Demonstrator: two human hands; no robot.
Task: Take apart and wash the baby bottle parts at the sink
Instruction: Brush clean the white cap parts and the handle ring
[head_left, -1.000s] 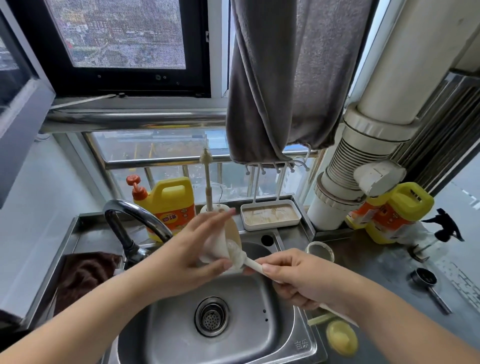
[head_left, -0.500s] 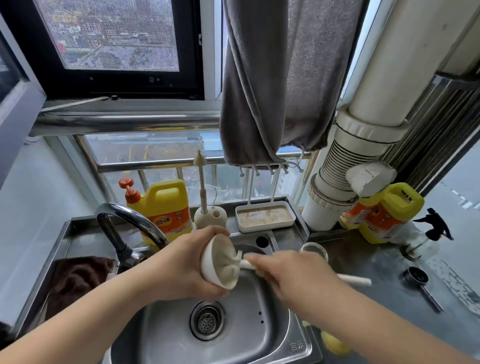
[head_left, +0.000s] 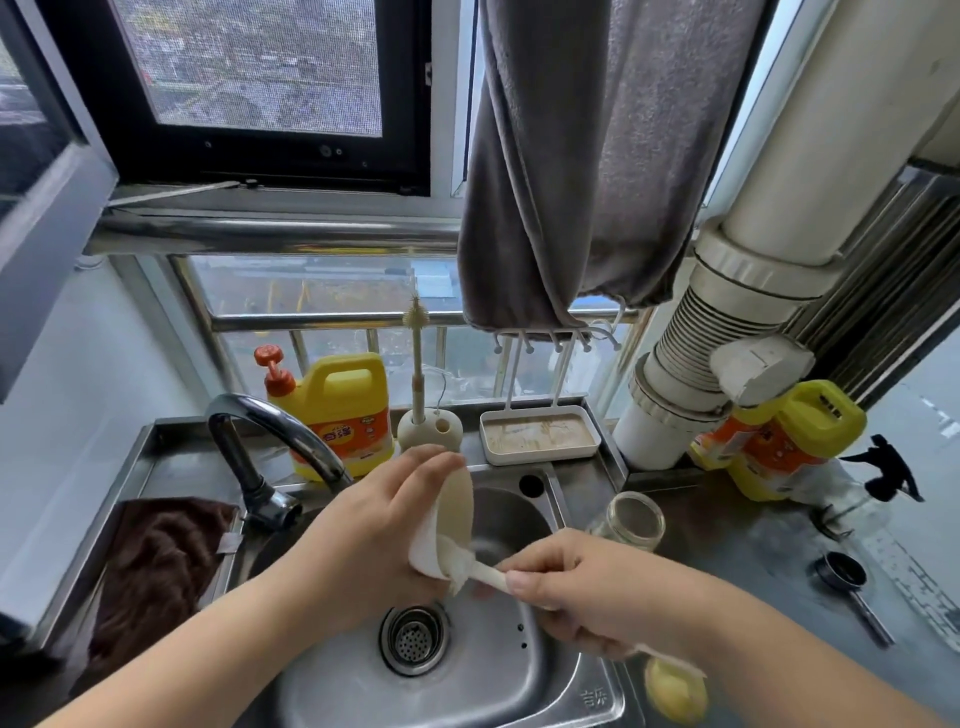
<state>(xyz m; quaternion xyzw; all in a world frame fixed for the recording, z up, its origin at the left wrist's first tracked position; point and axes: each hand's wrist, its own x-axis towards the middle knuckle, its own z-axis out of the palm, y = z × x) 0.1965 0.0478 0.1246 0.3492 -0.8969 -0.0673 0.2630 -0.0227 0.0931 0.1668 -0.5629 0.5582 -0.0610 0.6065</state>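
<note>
My left hand grips a cream bottle cap over the steel sink, with the cap's open side turned toward my right. My right hand holds a white bottle brush by its handle, and the brush head touches the cap's lower rim. The glass bottle body stands upright on the counter at the sink's right edge. A yellow part lies on the counter near the front right corner of the sink.
The faucet arches over the sink's left side. Behind it stand a yellow detergent jug, a thin brush in its holder and a white drying tray. A brown cloth lies left. A small black scoop lies right.
My right hand has drawn back toward me, pulling the brush head from inside the cap down to its lower rim. My left hand has tilted the cap more upright.
</note>
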